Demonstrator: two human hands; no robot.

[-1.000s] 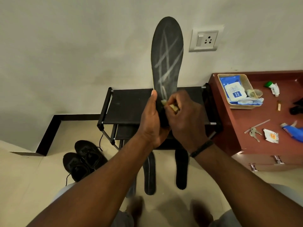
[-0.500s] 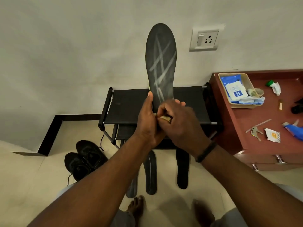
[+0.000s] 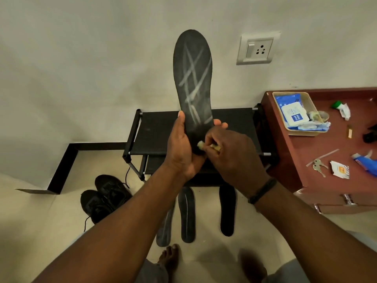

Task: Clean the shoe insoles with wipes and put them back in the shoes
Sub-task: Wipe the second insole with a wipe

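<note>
Insole point(image 3: 192, 82) stands upright in front of the wall, its heel end gripped by the left hand point(image 3: 181, 148), whose thumb lies along the left edge while its fingers point(image 3: 219, 124) wrap round behind and show at the right edge. Pale streaks cross the dark face from the forefoot down to the arch. The right hand point(image 3: 230, 154) pinches a small wadded wipe point(image 3: 201, 144) between thumb and curled fingers and presses it against the heel area, just beside the left palm. Held only at the bottom, the tall insole would likely bend or tip backward under a hard rub higher up, so the upper streaks may stay. The wipe looks yellowish and balled up; a spent wad could smear dirt rather than lift it, or slip out of the pinch. Three more insoles point(image 3: 187, 215) lie on the floor below, near a bare foot point(image 3: 169, 256) that could tread on them and soil them. The black shoes point(image 3: 106, 197) sit on the floor to the left, beside a black rack point(image 3: 159, 131). Fresh wipes, in a packet point(image 3: 293, 117), sit in a tray point(image 3: 306, 133) on the red tabletop point(image 3: 330, 180) to the right, a reach away.
</note>
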